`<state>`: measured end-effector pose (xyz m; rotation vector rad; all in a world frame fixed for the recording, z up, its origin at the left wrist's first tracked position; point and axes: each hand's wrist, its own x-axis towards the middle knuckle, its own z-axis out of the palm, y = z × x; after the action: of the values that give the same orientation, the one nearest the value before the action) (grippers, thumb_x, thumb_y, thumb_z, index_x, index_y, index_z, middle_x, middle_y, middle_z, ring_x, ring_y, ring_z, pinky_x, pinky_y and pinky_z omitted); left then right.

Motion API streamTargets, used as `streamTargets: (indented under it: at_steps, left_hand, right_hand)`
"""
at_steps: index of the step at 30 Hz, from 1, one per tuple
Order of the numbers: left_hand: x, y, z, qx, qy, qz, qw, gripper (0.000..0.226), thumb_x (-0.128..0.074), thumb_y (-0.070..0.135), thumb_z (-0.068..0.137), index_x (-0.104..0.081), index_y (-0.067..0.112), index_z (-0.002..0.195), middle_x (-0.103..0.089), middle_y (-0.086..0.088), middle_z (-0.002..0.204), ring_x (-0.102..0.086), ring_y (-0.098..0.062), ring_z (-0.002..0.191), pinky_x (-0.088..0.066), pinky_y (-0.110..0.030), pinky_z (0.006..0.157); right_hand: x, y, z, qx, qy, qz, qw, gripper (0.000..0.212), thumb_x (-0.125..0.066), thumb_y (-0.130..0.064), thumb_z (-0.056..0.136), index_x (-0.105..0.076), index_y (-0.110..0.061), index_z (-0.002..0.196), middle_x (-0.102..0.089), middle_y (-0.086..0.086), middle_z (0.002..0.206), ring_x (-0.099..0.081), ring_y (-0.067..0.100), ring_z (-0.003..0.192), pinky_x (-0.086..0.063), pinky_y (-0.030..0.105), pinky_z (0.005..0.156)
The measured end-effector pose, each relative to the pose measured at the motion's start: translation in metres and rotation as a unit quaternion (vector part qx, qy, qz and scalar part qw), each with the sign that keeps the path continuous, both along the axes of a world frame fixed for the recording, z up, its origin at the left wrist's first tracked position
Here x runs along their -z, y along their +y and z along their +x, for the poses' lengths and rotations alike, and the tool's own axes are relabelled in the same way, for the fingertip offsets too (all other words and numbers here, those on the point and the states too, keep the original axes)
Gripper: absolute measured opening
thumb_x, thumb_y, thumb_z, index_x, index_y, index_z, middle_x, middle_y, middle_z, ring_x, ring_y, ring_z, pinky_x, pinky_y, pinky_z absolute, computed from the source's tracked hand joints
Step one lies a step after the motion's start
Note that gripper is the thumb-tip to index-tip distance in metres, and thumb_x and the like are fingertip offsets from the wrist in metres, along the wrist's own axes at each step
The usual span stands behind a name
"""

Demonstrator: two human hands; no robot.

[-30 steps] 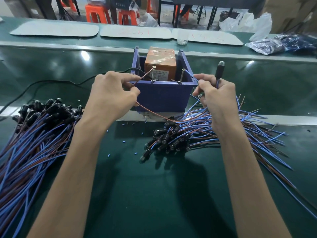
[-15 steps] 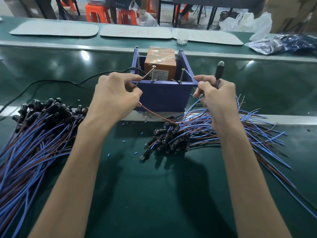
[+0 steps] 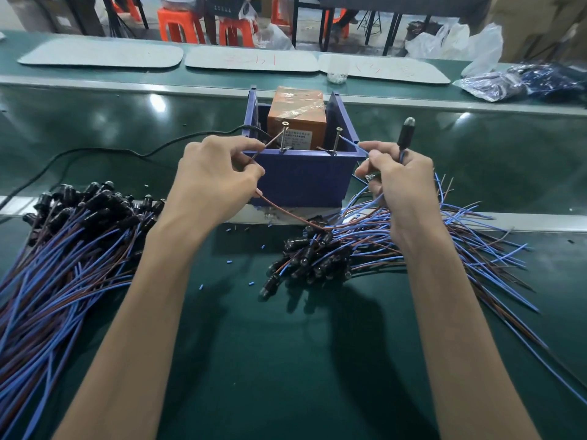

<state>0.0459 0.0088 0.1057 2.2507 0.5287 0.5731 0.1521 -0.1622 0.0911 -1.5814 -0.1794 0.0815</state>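
Green matting covers the worktop point(image 3: 286, 360), and beyond its far edge stand orange stools point(image 3: 178, 23) and white plastic bags point(image 3: 457, 42). Pale mats point(image 3: 101, 54) lie in a row along the far strip at 12 o'clock, with a small clear cup point(image 3: 337, 73) on one of them.

At 12 o'clock from the middle of the view sits a blue box point(image 3: 305, 179), open at the top, with an orange taped block point(image 3: 297, 112) inside it. Two screws rise from its near rim: the left screw point(image 3: 283, 134) and the right screw point(image 3: 337, 139).

The left hand point(image 3: 209, 182) is at 11 o'clock, fingers curled, thumb and forefinger pinching a brown wire point(image 3: 286, 211). The wire's short end slants up to the left screw; whether it touches cannot be told. Its long end trails down to 3 o'clock into the loose bundle point(image 3: 317, 258).

The right hand point(image 3: 403, 182) is at 1 o'clock, fingers curled round a blue wire point(image 3: 352, 144), whose end reaches towards the right screw. A black lamp head point(image 3: 405, 133) stands upright just above this hand, at its 12 o'clock.

At 9 o'clock lies a larger sorted bundle point(image 3: 63, 249) of blue and brown wires, black heads pointing away. A black cable point(image 3: 111, 150) runs from 10 o'clock to the box. Small blue offcuts point(image 3: 201, 286) are scattered between the arms.
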Motion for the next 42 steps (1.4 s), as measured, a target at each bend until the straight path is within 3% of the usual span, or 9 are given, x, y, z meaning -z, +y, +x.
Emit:
streamTargets:
  at_steps: [6,11,15,26,34,42]
  left_hand:
    - [0.0001,0.0009,-0.0009,0.002,0.005,0.004,1.000,0.036,-0.052,0.006,0.083,-0.072,0.028,0.102,-0.071,0.015,0.077,-0.066,-0.001,0.054,-0.052,-0.021,0.078]
    - [-0.0023,0.0025,-0.0021,-0.003,0.006,0.004,1.000,0.039,-0.050,0.004,0.083,-0.072,0.029,0.102,-0.071,0.016,0.077,-0.060,0.001,0.048,-0.055,-0.029,0.084]
    - [-0.0039,0.0024,-0.0030,-0.003,0.006,0.006,1.000,0.038,-0.051,0.004,0.082,-0.073,0.030,0.100,-0.072,0.015,0.078,-0.064,-0.003,0.057,-0.055,-0.033,0.085]
    - [-0.0038,0.0023,-0.0048,0.008,0.014,0.002,1.000,0.039,-0.050,0.005,0.082,-0.073,0.033,0.098,-0.071,0.018,0.077,-0.067,-0.001,0.062,-0.053,-0.025,0.078]
    - [-0.0075,0.0004,-0.0062,0.014,0.018,0.016,1.000,0.039,-0.051,0.004,0.084,-0.073,0.031,0.100,-0.071,0.015,0.080,-0.067,-0.005,0.069,-0.055,-0.036,0.086]
    - [-0.0071,-0.0001,-0.0057,0.019,0.020,0.019,0.999,0.039,-0.052,0.004,0.084,-0.073,0.032,0.101,-0.072,0.015,0.081,-0.067,-0.001,0.068,-0.054,-0.031,0.085]
  right_hand:
    - [-0.0018,0.0003,-0.0024,-0.024,0.014,0.023,0.999,0.023,-0.045,-0.006,0.099,-0.066,-0.014,0.093,-0.064,-0.006,0.057,-0.043,0.000,0.039,-0.030,0.009,0.038]
    - [-0.0015,0.0014,-0.0020,-0.031,0.024,0.022,0.999,0.024,-0.045,-0.007,0.099,-0.065,-0.017,0.091,-0.066,-0.008,0.057,-0.040,0.003,0.038,-0.028,0.011,0.036]
    - [-0.0011,0.0005,-0.0008,-0.033,0.032,0.027,0.999,0.023,-0.045,-0.007,0.099,-0.066,-0.016,0.093,-0.067,-0.008,0.058,-0.040,0.002,0.038,-0.027,0.012,0.037]
    - [-0.0019,-0.0005,-0.0014,-0.038,0.036,0.028,0.998,0.023,-0.045,-0.006,0.098,-0.066,-0.014,0.093,-0.066,-0.007,0.059,-0.037,0.002,0.039,-0.026,0.012,0.036]
    - [-0.0021,-0.0003,0.0004,-0.039,0.035,0.036,0.998,0.028,-0.045,-0.004,0.098,-0.065,-0.018,0.085,-0.060,-0.009,0.050,-0.031,0.003,0.039,-0.024,0.013,0.040]
    - [-0.0011,-0.0007,0.0007,-0.042,0.033,0.027,0.998,0.027,-0.046,-0.005,0.098,-0.066,-0.018,0.085,-0.060,-0.010,0.050,-0.031,0.004,0.042,-0.025,0.015,0.043]
